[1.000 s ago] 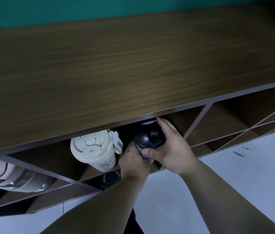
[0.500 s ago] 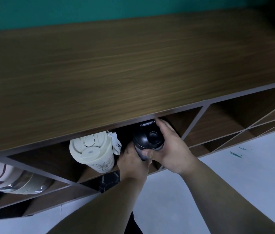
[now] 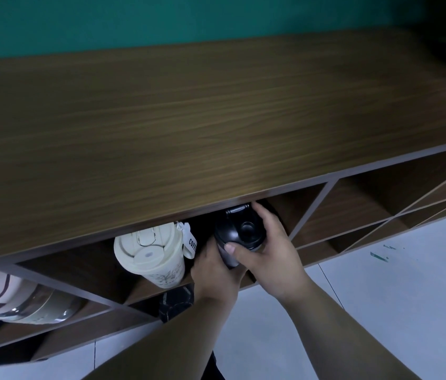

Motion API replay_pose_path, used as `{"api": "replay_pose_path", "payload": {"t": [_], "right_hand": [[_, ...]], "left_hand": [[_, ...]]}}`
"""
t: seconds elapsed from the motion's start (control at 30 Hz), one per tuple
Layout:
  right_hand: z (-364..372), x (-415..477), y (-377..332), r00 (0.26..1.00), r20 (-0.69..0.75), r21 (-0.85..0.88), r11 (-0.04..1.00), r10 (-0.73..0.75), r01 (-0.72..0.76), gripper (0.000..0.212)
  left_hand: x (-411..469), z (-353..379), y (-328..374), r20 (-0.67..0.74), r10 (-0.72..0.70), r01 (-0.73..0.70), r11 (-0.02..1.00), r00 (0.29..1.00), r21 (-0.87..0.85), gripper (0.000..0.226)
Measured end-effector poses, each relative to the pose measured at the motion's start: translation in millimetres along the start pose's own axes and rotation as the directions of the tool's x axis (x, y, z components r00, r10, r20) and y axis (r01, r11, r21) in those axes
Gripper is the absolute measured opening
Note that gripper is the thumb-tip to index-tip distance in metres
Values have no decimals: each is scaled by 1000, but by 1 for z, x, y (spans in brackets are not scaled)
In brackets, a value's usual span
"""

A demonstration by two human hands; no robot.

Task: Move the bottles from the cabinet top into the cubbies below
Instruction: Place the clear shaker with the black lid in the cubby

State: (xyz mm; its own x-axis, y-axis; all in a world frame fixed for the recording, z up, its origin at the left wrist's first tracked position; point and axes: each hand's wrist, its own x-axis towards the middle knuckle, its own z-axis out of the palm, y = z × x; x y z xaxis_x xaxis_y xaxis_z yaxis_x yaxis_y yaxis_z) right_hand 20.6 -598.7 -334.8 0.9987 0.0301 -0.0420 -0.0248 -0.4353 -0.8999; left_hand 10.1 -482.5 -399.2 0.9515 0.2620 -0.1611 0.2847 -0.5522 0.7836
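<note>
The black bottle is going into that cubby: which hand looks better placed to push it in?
Probably the right hand: it wraps the black bottle at its lid, facing outward. The left hand only props the body underneath.

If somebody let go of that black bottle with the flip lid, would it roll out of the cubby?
Probably it could roll a little: the black bottle with the flip lid looks round and lies on its side in a slanted cubby. Its smooth, shiny cap may be slippery, which might be why both the left hand and right hand grip it. It looks stiff, not squashy.
</note>
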Motion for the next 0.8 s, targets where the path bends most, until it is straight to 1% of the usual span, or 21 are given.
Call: {"api": "replay_pose_path", "payload": {"t": [0.1,0.27,0.37,0.47,0.53,0.63,0.7,0.73,0.77,0.8], "right_hand": [[0,1,0,1000,-25,-21,1000,8,-9,90],[0,-1,-3,999,-34,-32,999,22,-23,93],[1,-2,-3,999,-45,-33,999,27,-29,94],[3,-4,-4,998,-49,-25,999,35,-37,94],[3,-3,-4,998,-50,-24,999,36,-37,95],[3,-3,-4,998,-22,-6,999,51,-52,104],[5,-7,-4,999,-7,10,999,47,-47,116],[7,-13,-3,999,-7,-2,999,45,-45,123],[8,-22,-5,999,-19,-33,998,50,-51,127],[9,-33,-8,998,-48,-78,996,46,-49,126]], "left_hand": [[0,0,-1,-3,-11,11,1000,1000,-7,58],[0,-2,1,1,5,-5,1000,1000,-21,48],[-3,-6,3,10,2,-1,999,1000,-33,47],[-4,-9,5,22,-7,8,999,1000,-54,54],[-5,-11,6,38,-15,17,998,999,-62,53],[-7,-15,9,50,-33,37,996,998,-80,54],[-7,-18,7,103,-33,47,991,994,-129,58],[-8,-22,5,166,-38,74,974,985,-215,57],[-11,-27,2,219,-20,81,959,975,-273,57],[-18,-35,-3,262,-8,88,951,965,-297,58]]}}
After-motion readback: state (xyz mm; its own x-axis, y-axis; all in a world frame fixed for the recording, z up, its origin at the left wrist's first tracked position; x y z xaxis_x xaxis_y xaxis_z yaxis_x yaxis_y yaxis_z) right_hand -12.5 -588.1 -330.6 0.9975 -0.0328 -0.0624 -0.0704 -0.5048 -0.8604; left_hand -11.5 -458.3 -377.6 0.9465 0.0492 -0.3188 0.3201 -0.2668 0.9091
